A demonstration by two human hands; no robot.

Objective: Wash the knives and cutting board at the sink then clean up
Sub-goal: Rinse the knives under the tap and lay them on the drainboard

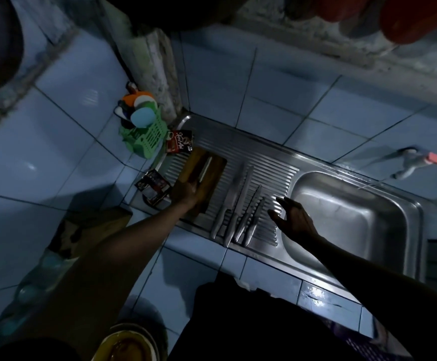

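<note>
- Nearest us, our right hand [294, 217] hovers over the ribbed drainboard [272, 165] at the basin's left rim, fingers spread and straight, holding nothing.
- Just left of that hand, four steel knives [238, 212] lie side by side on the drainboard, handles at its near edge, blades pointing toward the far edge.
- Our left hand [186, 192] rests on the near end of the wooden cutting board [207, 175], which lies at the drainboard's left end; in this dim light we cannot tell whether the fingers curl round its edge or only press on it.
- A fifth knife [205, 169] lies lengthwise on top of the board.
- The sink basin [342, 212] fills the right part of the steel unit.
- A dark printed packet [153, 183] sits beyond the drainboard's left edge, and a red sachet [179, 144] at its far left corner.
- Behind the sachet a green basket [147, 136] holds bottles and lidded tubs.
- Farthest, the tap [415, 162] with a pink handle juts from the tiled wall above the basin's far edge.
</note>
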